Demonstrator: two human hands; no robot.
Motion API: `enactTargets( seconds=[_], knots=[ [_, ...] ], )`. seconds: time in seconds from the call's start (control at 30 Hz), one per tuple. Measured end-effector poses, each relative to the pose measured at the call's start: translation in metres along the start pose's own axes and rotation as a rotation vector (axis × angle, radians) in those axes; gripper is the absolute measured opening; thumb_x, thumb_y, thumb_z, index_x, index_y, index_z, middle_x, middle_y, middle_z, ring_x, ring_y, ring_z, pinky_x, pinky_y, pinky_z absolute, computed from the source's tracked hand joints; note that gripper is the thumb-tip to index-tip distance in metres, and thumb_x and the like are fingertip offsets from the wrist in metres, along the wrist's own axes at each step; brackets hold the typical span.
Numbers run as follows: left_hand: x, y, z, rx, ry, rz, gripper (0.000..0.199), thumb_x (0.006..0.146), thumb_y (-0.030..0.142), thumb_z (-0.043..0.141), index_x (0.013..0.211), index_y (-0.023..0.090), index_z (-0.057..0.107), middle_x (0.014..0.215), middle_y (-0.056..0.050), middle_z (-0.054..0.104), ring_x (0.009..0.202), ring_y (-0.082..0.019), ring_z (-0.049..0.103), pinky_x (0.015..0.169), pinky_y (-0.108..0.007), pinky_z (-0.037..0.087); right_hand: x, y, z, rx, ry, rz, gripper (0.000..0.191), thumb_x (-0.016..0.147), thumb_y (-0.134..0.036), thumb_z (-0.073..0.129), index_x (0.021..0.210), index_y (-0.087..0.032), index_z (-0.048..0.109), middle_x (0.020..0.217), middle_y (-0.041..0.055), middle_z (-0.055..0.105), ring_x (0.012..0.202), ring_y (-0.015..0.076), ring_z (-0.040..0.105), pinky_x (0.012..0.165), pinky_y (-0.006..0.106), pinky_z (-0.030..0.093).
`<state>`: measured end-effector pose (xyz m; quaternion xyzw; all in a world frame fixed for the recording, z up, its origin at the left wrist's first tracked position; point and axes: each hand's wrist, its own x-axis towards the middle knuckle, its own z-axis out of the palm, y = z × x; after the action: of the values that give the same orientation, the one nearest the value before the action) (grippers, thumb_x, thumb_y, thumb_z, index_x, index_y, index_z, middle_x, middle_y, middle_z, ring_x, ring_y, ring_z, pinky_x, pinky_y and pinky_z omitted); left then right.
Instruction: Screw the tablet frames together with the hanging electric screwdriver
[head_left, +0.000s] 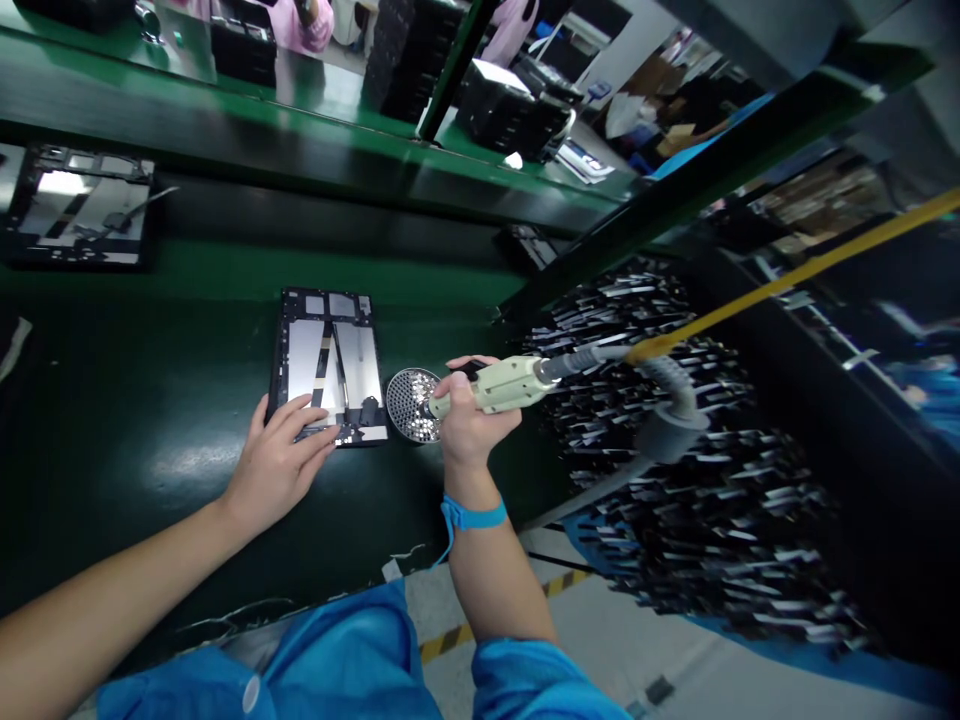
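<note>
An opened tablet (306, 350) lies on the green table, its silver inside facing up, with dark flex cables across it. My left hand (281, 455) rests on its lower left edge, fingers stretched out over the frame. In my right hand (474, 425) is a pale green electric screwdriver (514, 383), held sideways with its front end pointing left. That end is over a round metal screw dish (409, 400) with a perforated surface and shiny small bits in it. The dish stands just right of the tablet. The screwdriver's tip is hidden or too small to make out.
Another opened tablet (82, 210) lies at the far left. A big heap of dark and silver strips (675, 450) fills the right side. A grey cable (667, 430) and a yellow strap (810, 268) run off right. A green post (720, 175) slants behind; stacked black trays (412, 55) stand beyond.
</note>
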<state>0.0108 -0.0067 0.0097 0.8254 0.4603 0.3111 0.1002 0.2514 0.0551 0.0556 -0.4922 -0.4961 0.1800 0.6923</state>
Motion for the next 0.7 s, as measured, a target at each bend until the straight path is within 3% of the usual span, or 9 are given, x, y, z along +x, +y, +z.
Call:
enactTargets(
  seconds=[0.2,0.43,0.57,0.7],
  knots=[
    [0.001,0.001,-0.001,-0.002,0.006,-0.007,0.021,0.101,0.022,0.058,0.114,0.025,0.074,0.124,-0.008,0.07,0.131,-0.03,0.057,0.113,-0.065,0.035,0.0,0.003,0.001,0.008,0.02,-0.003,0.017,0.086,-0.026,0.07,0.095,-0.015,0.06,0.082,0.0012,0.066,0.052,0.0097,0.06,0.052,0.026,0.053],
    [0.0,0.0,0.0,-0.016,0.004,-0.008,0.021,0.101,0.023,0.057,0.114,0.025,0.074,0.124,-0.008,0.07,0.131,-0.03,0.057,0.114,-0.064,0.034,0.001,0.004,0.0,0.004,0.03,0.007,0.019,0.085,-0.027,0.07,0.096,-0.016,0.059,0.079,0.0,0.065,0.051,0.0099,0.06,0.052,0.026,0.052],
    [0.0,-0.002,0.004,-0.034,0.013,-0.018,0.021,0.1,0.024,0.058,0.115,0.025,0.073,0.125,-0.009,0.07,0.132,-0.031,0.056,0.114,-0.065,0.032,0.003,-0.011,0.003,-0.012,0.032,0.019,0.015,0.085,-0.025,0.069,0.094,-0.017,0.059,0.08,0.0001,0.066,0.051,0.0096,0.059,0.052,0.026,0.052],
    [0.0,-0.002,0.005,-0.05,0.005,-0.029,0.024,0.098,0.026,0.061,0.12,0.024,0.07,0.126,-0.009,0.069,0.133,-0.031,0.055,0.115,-0.065,0.029,-0.006,-0.038,0.019,0.111,0.008,0.023,0.016,0.086,-0.022,0.067,0.1,-0.019,0.059,0.086,-0.0004,0.065,0.049,0.0094,0.059,0.049,0.026,0.05]
  ],
)
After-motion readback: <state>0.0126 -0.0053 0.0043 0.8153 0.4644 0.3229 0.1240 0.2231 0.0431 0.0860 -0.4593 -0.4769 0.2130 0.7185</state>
